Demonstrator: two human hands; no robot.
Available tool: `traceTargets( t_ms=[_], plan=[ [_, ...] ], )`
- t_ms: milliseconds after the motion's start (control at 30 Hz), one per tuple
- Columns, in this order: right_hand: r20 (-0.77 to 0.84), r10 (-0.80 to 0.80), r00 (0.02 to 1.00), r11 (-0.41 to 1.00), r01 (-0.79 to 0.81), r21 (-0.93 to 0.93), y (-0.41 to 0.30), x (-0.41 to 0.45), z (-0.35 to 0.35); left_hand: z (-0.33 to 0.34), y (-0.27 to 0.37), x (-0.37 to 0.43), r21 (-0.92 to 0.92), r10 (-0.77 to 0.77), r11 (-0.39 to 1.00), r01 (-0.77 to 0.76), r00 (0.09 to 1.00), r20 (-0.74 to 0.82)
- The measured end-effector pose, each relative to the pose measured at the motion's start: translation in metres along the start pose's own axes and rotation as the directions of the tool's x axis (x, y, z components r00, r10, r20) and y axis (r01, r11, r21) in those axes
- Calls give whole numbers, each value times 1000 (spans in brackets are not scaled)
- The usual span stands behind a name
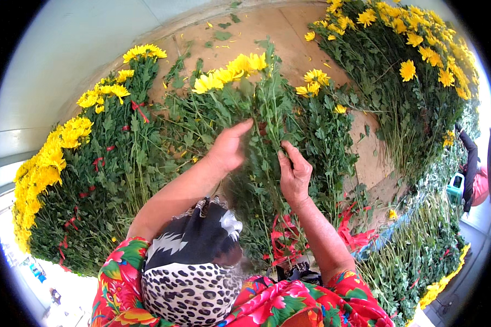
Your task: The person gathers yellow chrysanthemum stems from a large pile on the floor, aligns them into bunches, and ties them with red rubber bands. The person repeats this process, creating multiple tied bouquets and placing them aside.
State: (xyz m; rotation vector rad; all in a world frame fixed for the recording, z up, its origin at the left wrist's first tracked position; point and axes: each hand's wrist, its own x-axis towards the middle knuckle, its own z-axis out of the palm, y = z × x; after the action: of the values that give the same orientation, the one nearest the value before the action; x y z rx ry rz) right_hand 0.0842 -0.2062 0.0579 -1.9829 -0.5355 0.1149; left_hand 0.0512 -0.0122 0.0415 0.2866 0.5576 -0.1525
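Observation:
A bunch of yellow chrysanthemums [229, 73] with long leafy stems stands out in front of me, its blooms towards the far side. My left hand [229, 145] is closed around its stems; the fingertips are partly hidden by leaves. Beside it, my right hand [296, 173] pinches a leafy green stem [272, 108] between thumb and fingers, at the right side of the bunch. Loose red ribbons [284, 237] lie below my right wrist. Cut stems and leaves spread beneath both hands.
Tied chrysanthemum bunches [102, 163] with red ribbons line the left. A large pile of chrysanthemums [409, 73] fills the upper right of the brown work surface [290, 24]. More bunches [417, 249] lie lower right, near a green plastic container [455, 189] and another person [471, 163].

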Motion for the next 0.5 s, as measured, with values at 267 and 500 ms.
traceTargets(
  t_ms=[267, 500],
  plan=[
    [125, 69, 990, 998, -69, -4, -3, 5, 12, -1, 3, -2, 114, 16, 993, -24, 997, 71],
    [-40, -77, 996, 966, 65, -250, -50, 79, 35, 11, -7, -1, 202, 271, 952, -230, 941, -203]
  ],
)
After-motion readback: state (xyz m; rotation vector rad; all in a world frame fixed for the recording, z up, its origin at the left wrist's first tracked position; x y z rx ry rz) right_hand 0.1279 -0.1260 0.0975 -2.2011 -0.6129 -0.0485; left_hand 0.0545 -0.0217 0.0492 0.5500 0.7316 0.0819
